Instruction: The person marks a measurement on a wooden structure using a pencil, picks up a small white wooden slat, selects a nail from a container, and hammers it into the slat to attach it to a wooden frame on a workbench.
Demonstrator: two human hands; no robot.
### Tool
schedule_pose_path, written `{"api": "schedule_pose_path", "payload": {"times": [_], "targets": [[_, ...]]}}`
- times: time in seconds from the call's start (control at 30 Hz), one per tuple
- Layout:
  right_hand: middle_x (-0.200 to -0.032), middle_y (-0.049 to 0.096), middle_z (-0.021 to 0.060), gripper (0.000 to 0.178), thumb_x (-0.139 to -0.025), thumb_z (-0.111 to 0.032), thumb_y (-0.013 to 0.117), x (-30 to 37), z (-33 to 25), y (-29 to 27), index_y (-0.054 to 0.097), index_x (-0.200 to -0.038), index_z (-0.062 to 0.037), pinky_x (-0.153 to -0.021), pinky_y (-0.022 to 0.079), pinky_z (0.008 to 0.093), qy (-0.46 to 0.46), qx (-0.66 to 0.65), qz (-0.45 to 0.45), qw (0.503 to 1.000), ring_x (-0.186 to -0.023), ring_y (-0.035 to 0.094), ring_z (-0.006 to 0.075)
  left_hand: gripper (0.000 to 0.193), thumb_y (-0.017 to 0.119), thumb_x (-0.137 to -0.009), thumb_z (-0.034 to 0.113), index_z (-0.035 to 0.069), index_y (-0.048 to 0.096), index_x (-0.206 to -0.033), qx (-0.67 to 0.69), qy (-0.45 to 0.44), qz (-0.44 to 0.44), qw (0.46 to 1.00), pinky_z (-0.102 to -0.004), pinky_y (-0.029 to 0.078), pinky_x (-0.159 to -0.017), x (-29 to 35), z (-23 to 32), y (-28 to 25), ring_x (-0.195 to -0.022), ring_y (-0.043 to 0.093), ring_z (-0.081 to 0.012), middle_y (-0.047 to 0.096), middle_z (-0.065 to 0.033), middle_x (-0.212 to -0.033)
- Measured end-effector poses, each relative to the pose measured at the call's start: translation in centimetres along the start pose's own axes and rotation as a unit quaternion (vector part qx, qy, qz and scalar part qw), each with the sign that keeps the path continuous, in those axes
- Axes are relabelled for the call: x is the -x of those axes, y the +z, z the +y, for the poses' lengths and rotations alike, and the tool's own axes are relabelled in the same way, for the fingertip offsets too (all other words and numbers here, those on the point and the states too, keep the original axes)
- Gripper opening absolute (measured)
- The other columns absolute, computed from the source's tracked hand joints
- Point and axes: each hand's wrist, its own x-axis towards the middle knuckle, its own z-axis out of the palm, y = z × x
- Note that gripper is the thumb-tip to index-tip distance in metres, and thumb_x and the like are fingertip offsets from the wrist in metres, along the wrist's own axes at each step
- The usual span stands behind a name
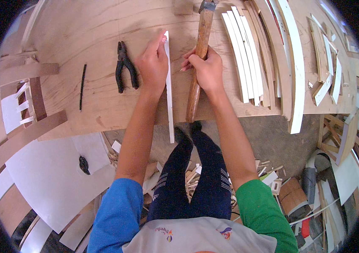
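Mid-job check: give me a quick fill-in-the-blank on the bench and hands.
The left hand holds a narrow strip coloured ____.
The right hand grips a ____ handle.
The pliers lie nearer the ____ hand.
The thin rod left of the pliers is coloured ____.

Missing words: white; wooden; left; black.

left grip [153, 61] holds a white strip [169, 95], right grip [206, 68] a wooden handle [204, 33].
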Motion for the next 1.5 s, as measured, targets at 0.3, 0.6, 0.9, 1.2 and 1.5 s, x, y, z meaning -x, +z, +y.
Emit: {"api": "schedule_pose_path", "payload": {"times": [0.3,0.6,0.9,1.2,1.5], "targets": [[-0.084,0.061,0.0155,0.011,-0.082,0.002,0.051,0.16,-0.49,-0.17,0.053,-0.091,0.0095,-0.061,0.057,0.0344,0.041,-0.013,-0.014,0.999,-0.069,0.065,0.0215,0.022,0.059,-0.091,0.008,0.008,0.068,-0.111,-0.03,0.004,0.006,1.0,-0.0345,0.052,-0.066,-0.06,-0.1,-0.02,-0.075,0.068,-0.0281,0.069,-0.0158,-0.091],[-0.083,0.061,0.0147,0.01,-0.082,0.004,0.05,0.23,-0.07,-0.35,0.052,-0.091,0.0076,-0.061,0.058,0.0342,0.037,-0.068,-0.039,0.996,-0.069,0.065,0.0212,0.028,0.06,-0.088,0.004,0.01,0.067,-0.115,-0.098,0.023,-0.005,0.995,-0.0332,0.054,-0.07,0.1,-0.19,-0.05,-0.083,0.07,-0.0249,0.07,-0.0147,-0.094],[-0.082,0.061,0.0147,0.01,-0.082,0.004,0.05,0.11,-0.24,-0.31,0.052,-0.09,0.0081,-0.06,0.058,0.0342,0.037,-0.06,-0.04,0.997,-0.069,0.065,0.021,0.034,0.061,-0.086,0.001,0.012,0.067,-0.117,-0.09,0.042,0.02,0.995,-0.0338,0.055,-0.071,0.36,-0.32,0.17,-0.084,0.07,-0.0242,0.071,-0.0136,-0.095],[-0.075,0.064,0.0118,0.01,-0.078,0.001,0.056,-0.02,0.38,-0.39,0.053,-0.086,0.0066,-0.056,0.059,0.0325,0.023,-0.088,-0.022,0.996,-0.064,0.068,0.0195,0.032,0.061,-0.087,0.002,0.012,0.066,-0.117,-0.099,0.02,-0.005,0.995,-0.0342,0.054,-0.07,0.26,0.16,0.03,-0.082,0.069,-0.0253,0.07,-0.0134,-0.094],[-0.083,0.062,0.0147,0.01,-0.082,0.001,0.051,0.05,-0.13,-0.48,0.054,-0.089,0.0082,-0.061,0.057,0.0344,0.037,-0.021,-0.048,0.998,-0.068,0.065,0.0215,0.033,0.064,-0.085,0.004,0.011,0.064,-0.117,-0.058,0.025,0.011,0.998,-0.0365,0.053,-0.069,-0.03,-0.59,0.31,-0.081,0.068,-0.0284,0.069,-0.014,-0.093]]}}
